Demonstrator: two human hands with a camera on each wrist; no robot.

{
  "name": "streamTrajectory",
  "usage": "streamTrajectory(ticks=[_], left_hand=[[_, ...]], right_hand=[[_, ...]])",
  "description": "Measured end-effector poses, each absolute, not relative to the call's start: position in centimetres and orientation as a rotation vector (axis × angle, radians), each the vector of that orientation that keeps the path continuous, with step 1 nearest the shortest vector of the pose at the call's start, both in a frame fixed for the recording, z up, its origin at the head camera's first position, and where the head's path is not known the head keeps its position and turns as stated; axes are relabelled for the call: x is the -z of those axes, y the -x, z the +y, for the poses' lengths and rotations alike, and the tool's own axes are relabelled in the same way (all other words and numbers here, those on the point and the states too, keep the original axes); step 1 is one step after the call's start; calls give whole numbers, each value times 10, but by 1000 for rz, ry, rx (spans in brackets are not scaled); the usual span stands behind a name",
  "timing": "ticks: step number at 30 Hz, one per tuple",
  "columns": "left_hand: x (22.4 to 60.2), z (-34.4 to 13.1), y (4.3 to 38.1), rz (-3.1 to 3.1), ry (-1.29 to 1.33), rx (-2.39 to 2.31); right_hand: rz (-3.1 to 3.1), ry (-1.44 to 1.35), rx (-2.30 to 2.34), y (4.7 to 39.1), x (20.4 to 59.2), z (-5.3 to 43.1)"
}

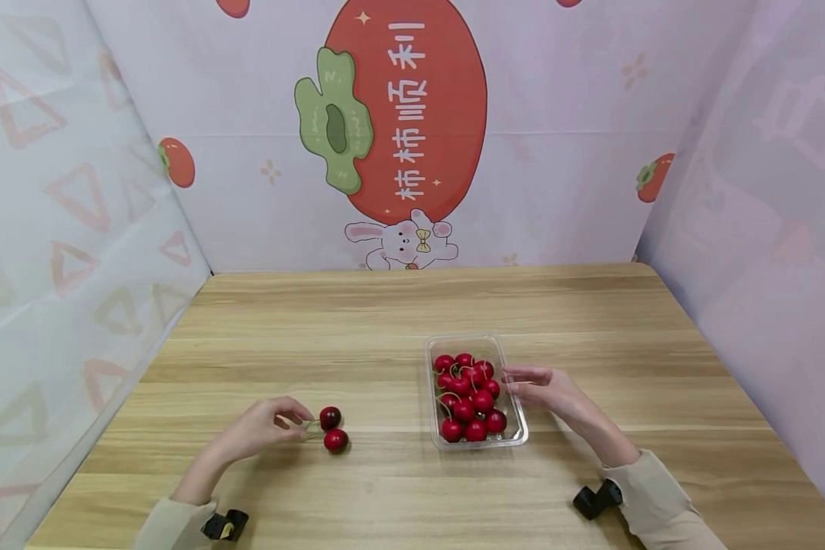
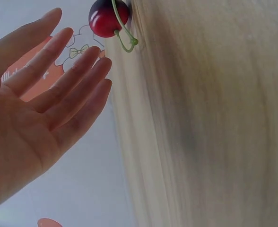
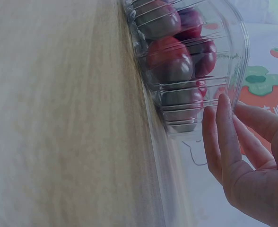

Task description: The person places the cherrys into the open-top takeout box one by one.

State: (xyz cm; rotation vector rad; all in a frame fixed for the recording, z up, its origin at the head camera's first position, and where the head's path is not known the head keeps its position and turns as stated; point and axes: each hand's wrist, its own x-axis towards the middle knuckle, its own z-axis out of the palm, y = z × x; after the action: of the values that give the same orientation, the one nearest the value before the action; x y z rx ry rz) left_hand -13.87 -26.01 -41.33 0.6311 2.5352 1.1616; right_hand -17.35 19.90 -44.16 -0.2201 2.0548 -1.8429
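Note:
A pair of dark red cherries (image 1: 336,440) with green stems (image 2: 125,34) lies on the table at centre-left. Close by on their left is my left hand (image 1: 254,429), its fingertips near the stems. In the left wrist view its fingers are extended and spread, apart from the cherry in sight. A clear plastic box (image 1: 519,438), lidless, holds many red cherries (image 1: 482,401) right of centre. My right hand (image 1: 557,393) is at the box's right side, with lightly bent fingers (image 3: 228,130) right at its wall and rim.
The wood-grain table (image 1: 302,328) is enclosed by printed cloth at the back (image 1: 557,191) and both sides. Black wrist-worn devices (image 1: 596,499) sit at both cuffs. Bare tabletop lies between the cherry pair and the box.

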Motion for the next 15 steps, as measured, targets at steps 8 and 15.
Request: streamTrajectory(ticks=[8, 15], left_hand=[[420, -259, 143, 2544, -640, -1068], [423, -258, 145, 2532, -645, -1013]], right_hand=[[2055, 216, 1833, 174, 441, 199], [2071, 216, 1825, 174, 441, 199]])
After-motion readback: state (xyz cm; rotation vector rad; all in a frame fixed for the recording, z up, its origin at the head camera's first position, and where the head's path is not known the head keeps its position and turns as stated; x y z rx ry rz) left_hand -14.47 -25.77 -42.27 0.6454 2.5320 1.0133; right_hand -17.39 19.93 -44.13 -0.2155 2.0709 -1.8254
